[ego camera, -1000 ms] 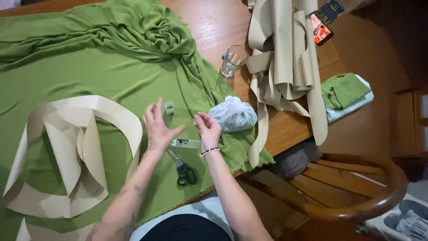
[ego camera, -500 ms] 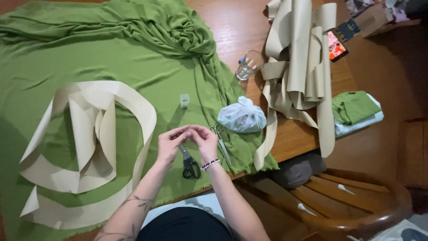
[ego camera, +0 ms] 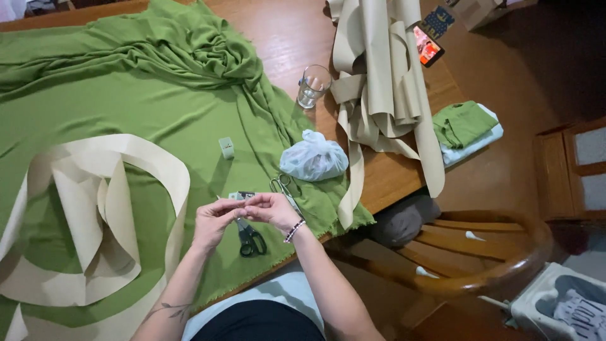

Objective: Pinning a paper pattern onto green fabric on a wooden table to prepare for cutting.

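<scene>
My left hand point(ego camera: 213, 222) and my right hand point(ego camera: 270, 210) meet fingertip to fingertip just above the green fabric point(ego camera: 120, 120), pinching something too small to make out. A small pale packet point(ego camera: 242, 196) lies right behind the fingers. Black-handled scissors point(ego camera: 250, 238) rest on the fabric under my hands. A second pair with silver handles point(ego camera: 282, 185) lies just beyond my right hand. A beaded bracelet point(ego camera: 294, 230) circles my right wrist.
Beige paper pattern pieces point(ego camera: 95, 208) lie on the fabric at left. A white plastic bag point(ego camera: 314, 158), a glass point(ego camera: 313, 86), a small pale block point(ego camera: 226, 148), beige strips point(ego camera: 379, 82), and folded green cloth point(ego camera: 464, 123) sit on the wooden table point(ego camera: 284, 31). A wooden chair point(ego camera: 480, 252) stands at right.
My hands left the fabric near the bag and drew together toward me over the black scissors. The view shifted, so the table objects sit differently in frame.
</scene>
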